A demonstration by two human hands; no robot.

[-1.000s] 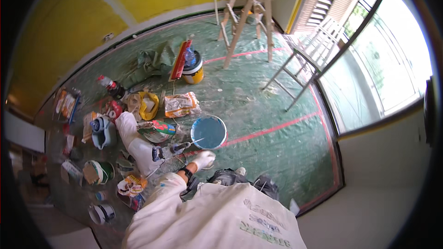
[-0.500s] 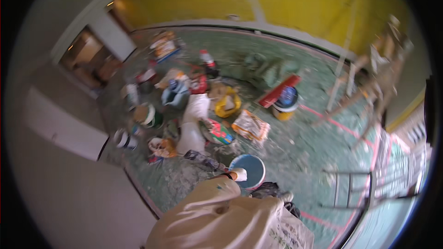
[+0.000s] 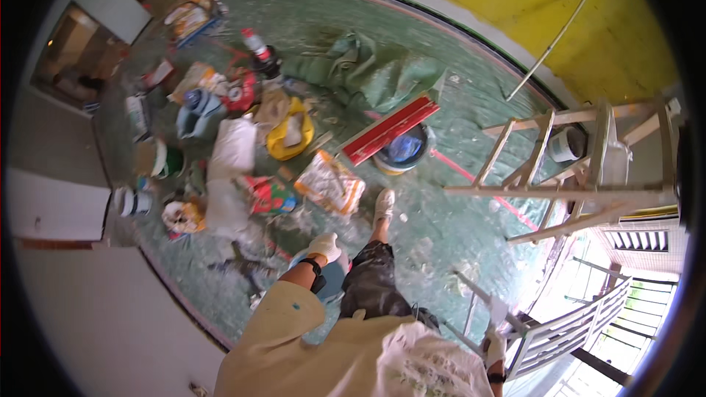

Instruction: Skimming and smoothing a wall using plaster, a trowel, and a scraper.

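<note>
My left hand (image 3: 324, 248), in a white glove with a dark band at the wrist, is closed above the rim of a light blue bucket (image 3: 334, 279). The bucket hangs beside my leg, partly hidden by my forearm; its handle cannot be seen. Low at the right, my right hand (image 3: 496, 347), also gloved, is closed around a thing with a pale, flat end (image 3: 498, 312); its kind is unclear. My shod foot (image 3: 384, 206) is stretched forward on the green floor covering, close to an orange-and-white bag (image 3: 330, 183).
A wooden stepladder (image 3: 559, 190) stands at the right, a grey metal frame (image 3: 573, 334) below it. Ahead, a red board (image 3: 391, 129) lies across a dark-rimmed bucket (image 3: 403, 150). White sacks (image 3: 232, 148), a yellow bag (image 3: 289, 132) and pails (image 3: 133, 201) spread leftward.
The view has swung right, sliding the floor things leftward. My foot and right hand have come into view. My left hand stays with the blue bucket.
</note>
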